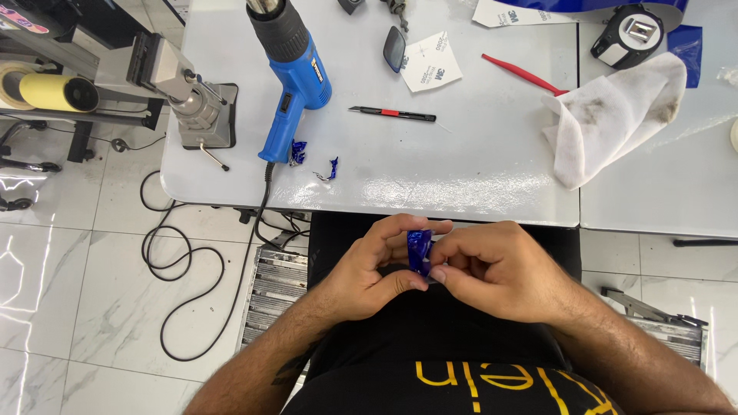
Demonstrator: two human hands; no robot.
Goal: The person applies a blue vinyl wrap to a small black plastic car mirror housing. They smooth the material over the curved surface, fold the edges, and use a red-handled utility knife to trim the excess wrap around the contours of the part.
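I hold a small blue glossy piece [419, 250] between both hands, in front of my torso and just below the near edge of the white table [461, 177]. My left hand [369, 269] pinches it with thumb and forefinger closed on its left side; my right hand [492, 269] has its fingertips closed on the right edge. Whether the piece is film over a small part or film alone, I cannot tell.

Step in hand, as I judge it: working the blue covering with the fingertips (pressing or peeling, not distinguishable here).

The next move would call for a steady left-hand pinch while the right fingertips work along the edge.

Within reach on the table: a blue heat gun [296, 77], a slim utility knife [392, 114], two blue scraps [298, 151], a red tool [523, 73] and a soiled white cloth [615, 115].
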